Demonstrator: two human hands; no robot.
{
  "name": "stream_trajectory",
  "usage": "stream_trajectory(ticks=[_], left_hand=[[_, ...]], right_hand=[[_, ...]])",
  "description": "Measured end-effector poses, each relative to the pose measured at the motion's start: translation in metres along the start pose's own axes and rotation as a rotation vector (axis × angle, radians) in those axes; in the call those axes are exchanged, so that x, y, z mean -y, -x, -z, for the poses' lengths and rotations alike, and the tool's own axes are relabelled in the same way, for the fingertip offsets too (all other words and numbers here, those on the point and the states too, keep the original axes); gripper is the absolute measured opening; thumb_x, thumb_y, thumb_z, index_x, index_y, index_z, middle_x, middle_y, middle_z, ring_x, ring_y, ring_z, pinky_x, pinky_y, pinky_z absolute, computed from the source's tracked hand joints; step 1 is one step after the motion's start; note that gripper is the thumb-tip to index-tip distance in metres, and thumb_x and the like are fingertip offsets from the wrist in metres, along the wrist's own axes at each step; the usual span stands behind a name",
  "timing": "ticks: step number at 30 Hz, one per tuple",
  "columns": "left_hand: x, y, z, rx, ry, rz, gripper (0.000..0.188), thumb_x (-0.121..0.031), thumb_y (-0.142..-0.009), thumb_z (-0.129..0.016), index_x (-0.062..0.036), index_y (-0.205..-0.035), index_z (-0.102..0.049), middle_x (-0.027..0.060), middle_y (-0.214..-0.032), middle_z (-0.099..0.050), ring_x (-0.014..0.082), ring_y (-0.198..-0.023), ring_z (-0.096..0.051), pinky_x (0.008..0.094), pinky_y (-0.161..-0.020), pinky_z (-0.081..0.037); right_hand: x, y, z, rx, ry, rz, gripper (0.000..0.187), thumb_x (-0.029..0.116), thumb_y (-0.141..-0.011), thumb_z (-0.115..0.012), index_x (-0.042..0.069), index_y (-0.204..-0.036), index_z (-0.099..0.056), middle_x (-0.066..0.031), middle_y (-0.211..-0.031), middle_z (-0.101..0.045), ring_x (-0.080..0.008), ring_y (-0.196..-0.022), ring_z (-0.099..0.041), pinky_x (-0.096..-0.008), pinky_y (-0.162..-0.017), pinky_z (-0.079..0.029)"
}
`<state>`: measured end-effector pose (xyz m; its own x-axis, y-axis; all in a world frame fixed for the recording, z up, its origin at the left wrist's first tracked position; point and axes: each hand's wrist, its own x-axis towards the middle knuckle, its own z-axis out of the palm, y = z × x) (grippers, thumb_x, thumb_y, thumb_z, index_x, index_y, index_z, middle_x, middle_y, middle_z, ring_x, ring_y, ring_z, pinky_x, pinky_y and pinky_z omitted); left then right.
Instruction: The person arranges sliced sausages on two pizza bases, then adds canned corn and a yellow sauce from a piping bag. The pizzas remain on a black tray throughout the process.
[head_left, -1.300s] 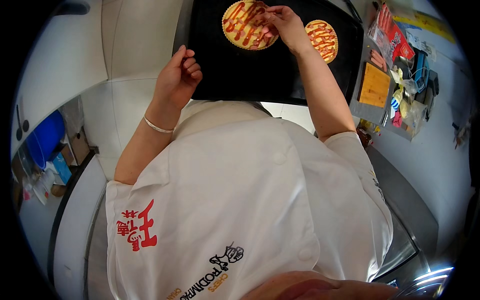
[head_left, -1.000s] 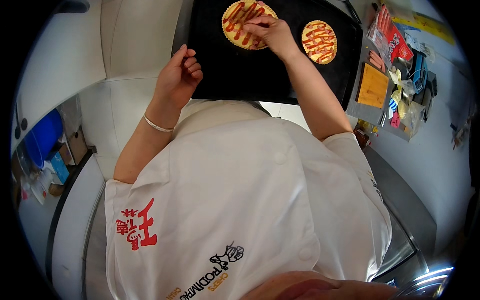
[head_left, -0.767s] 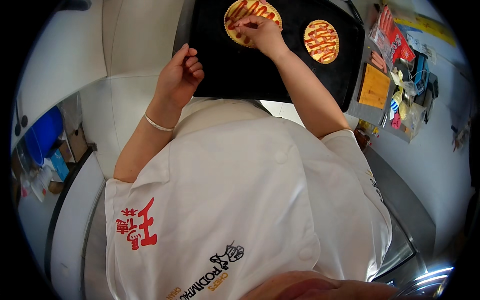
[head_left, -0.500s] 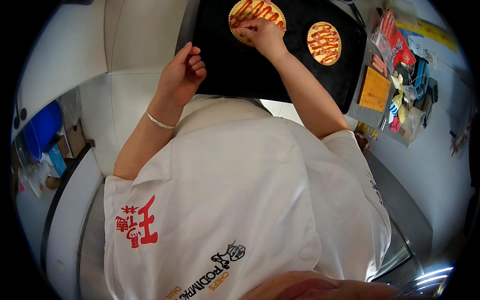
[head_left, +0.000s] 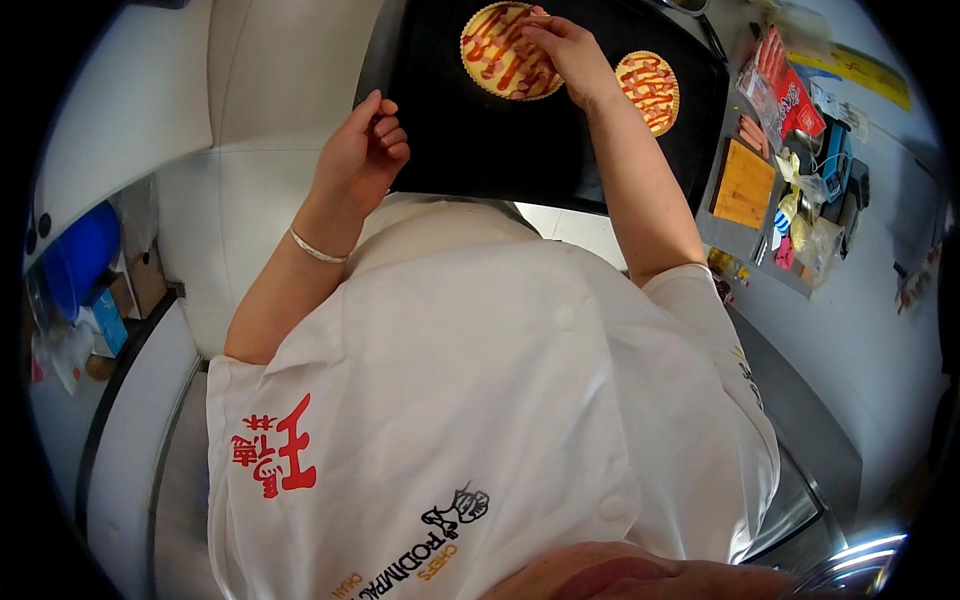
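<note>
A round pizza (head_left: 500, 60) with a crimped edge lies on the black baking tray (head_left: 480, 150), topped with red sauce stripes and small pink pieces. My right hand (head_left: 568, 58) is over its right side, thumb and fingers pinched together near the rim. Whatever the pinch holds is too small to make out. Beyond my right wrist sits a second, similar pizza (head_left: 652, 88), partly covered by the forearm. At the tray's left edge my left hand (head_left: 368, 145) is raised with its fingers curled in; what they may hold is hidden.
Right of the tray, a wooden board (head_left: 744, 186) rests on a metal surface, with pink sausages (head_left: 753, 135) beside it. A red sausage package (head_left: 790, 100) and several bags and tools crowd further right. Far left are a blue bucket (head_left: 85, 255) and boxes on a shelf.
My right hand has moved right across the first pizza, from its middle to its right rim, and the forearm now overlaps the second pizza. My left hand has barely moved.
</note>
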<state>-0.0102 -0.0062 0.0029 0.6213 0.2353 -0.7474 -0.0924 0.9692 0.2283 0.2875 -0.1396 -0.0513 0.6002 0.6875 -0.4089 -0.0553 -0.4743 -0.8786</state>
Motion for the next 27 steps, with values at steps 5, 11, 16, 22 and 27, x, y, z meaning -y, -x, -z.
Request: stream_trajectory(ticks=[5, 11, 16, 22, 27], left_hand=[[0.0, 0.001, -0.002, -0.032, 0.0, 0.008, 0.026, -0.026, -0.109, -0.057, -0.0082, -0.09, -0.059, -0.0017, -0.068, -0.044, 0.0102, -0.063, -0.041, 0.0243, -0.056, -0.042], [-0.002, 0.005, 0.0, -0.056, 0.016, 0.002, 0.026, -0.026, -0.108, -0.057, -0.0077, -0.09, -0.06, -0.0017, -0.069, -0.044, 0.0104, -0.063, -0.041, 0.0242, -0.057, -0.042], [-0.003, 0.005, 0.004, -0.049, 0.028, 0.002, 0.026, -0.026, -0.108, -0.058, -0.0075, -0.091, -0.061, -0.0019, -0.07, -0.045, 0.0103, -0.064, -0.041, 0.024, -0.057, -0.041], [-0.004, 0.001, 0.008, -0.036, 0.046, 0.002, 0.025, -0.026, -0.108, -0.058, -0.0074, -0.092, -0.06, -0.0018, -0.071, -0.044, 0.01, -0.064, -0.041, 0.0238, -0.057, -0.041], [-0.004, -0.002, 0.005, -0.039, 0.046, 0.023, 0.025, -0.026, -0.108, -0.058, -0.0073, -0.092, -0.06, -0.0018, -0.07, -0.044, 0.01, -0.063, -0.041, 0.0238, -0.056, -0.041]], right_hand=[[-0.003, -0.024, -0.012, -0.028, 0.01, 0.057, 0.02, 0.02, -0.098, -0.072, 0.011, -0.114, -0.079, -0.0093, -0.107, -0.077, -0.026, -0.079, -0.072, -0.0341, -0.074, -0.056], [0.027, -0.028, -0.037, -0.249, 0.574, 0.54, 0.02, 0.015, -0.088, -0.075, 0.009, -0.107, -0.079, -0.0137, -0.09, -0.069, -0.0316, -0.089, -0.07, -0.0385, -0.08, -0.056], [0.018, -0.027, -0.045, -0.184, 0.73, 0.653, 0.02, 0.012, -0.09, -0.071, 0.007, -0.108, -0.078, -0.0163, -0.097, -0.071, -0.0353, -0.097, -0.069, -0.0414, -0.084, -0.056], [0.032, -0.024, 0.002, -0.373, 0.519, 0.497, 0.023, 0.007, -0.091, -0.066, 0.007, -0.111, -0.077, -0.0187, -0.102, -0.073, -0.0354, -0.098, -0.071, -0.0399, -0.087, -0.057], [0.028, -0.039, 0.033, -0.403, 0.732, 0.579, 0.021, 0.008, -0.091, -0.067, 0.01, -0.108, -0.078, -0.0174, -0.102, -0.071, -0.0362, -0.095, -0.07, -0.0422, -0.084, -0.057]])
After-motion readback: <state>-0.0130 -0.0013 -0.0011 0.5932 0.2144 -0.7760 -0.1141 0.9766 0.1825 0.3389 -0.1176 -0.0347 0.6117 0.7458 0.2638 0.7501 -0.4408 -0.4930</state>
